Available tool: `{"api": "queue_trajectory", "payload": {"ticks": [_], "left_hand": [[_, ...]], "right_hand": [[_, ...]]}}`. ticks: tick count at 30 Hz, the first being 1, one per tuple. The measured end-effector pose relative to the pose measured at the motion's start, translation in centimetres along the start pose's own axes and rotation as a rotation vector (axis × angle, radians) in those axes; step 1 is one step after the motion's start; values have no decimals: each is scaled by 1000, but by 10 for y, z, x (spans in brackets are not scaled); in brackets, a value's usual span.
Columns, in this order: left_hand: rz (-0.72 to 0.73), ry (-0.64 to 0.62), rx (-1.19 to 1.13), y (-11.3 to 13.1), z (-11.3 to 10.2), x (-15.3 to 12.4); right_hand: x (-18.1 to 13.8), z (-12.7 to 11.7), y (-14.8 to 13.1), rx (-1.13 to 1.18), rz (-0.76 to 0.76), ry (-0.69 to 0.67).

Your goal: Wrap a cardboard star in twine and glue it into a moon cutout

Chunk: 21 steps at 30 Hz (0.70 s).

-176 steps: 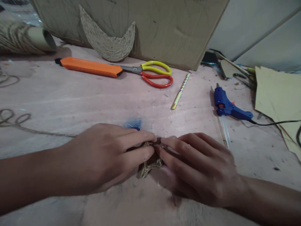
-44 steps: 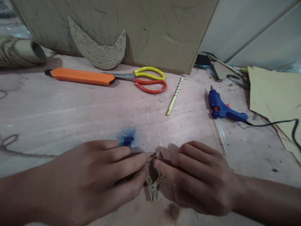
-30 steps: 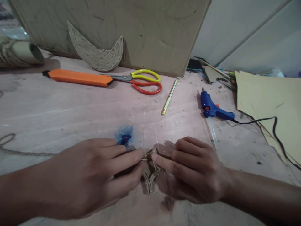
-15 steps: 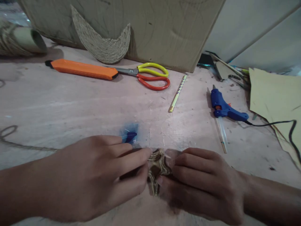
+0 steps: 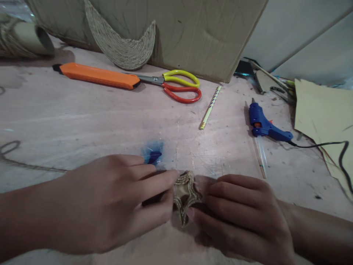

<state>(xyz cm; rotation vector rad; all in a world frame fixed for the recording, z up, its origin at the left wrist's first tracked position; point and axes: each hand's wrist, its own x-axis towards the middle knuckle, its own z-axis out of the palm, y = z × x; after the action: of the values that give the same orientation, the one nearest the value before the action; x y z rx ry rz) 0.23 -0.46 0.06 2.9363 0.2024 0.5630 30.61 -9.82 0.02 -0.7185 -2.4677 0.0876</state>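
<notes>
A small cardboard star (image 5: 190,198) edged with rows of brown twine sits low in the middle, between my hands. My left hand (image 5: 118,202) pinches its left side, with thumb and fingers closed over that edge. At its right edge is my right hand (image 5: 239,209), fingers bent and close together, the thumb tip against the lower right side. The left part of the star is hidden under my left fingers. From behind my left hand a strand of twine (image 5: 35,166) runs left and ends in a loop on the table.
An orange cutter (image 5: 96,75), scissors (image 5: 176,84) and a pencil (image 5: 211,107) lie beyond my hands. A blue glue gun (image 5: 264,125) rests at right. Behind stand a twine-covered crescent (image 5: 127,51) and cardboard (image 5: 198,36). A twine-wrapped tube (image 5: 30,38) is at far left.
My right fingers have eased slightly right, and more of the star shows between my hands, its lower point included. My left hand stays on the star's left side.
</notes>
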Motion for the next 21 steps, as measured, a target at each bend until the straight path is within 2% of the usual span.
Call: {"api": "queue_trajectory", "payload": {"ticks": [21], "left_hand": [[11, -1, 23, 0, 1, -4]], "right_hand": [[5, -3, 7, 44, -53, -50]]}}
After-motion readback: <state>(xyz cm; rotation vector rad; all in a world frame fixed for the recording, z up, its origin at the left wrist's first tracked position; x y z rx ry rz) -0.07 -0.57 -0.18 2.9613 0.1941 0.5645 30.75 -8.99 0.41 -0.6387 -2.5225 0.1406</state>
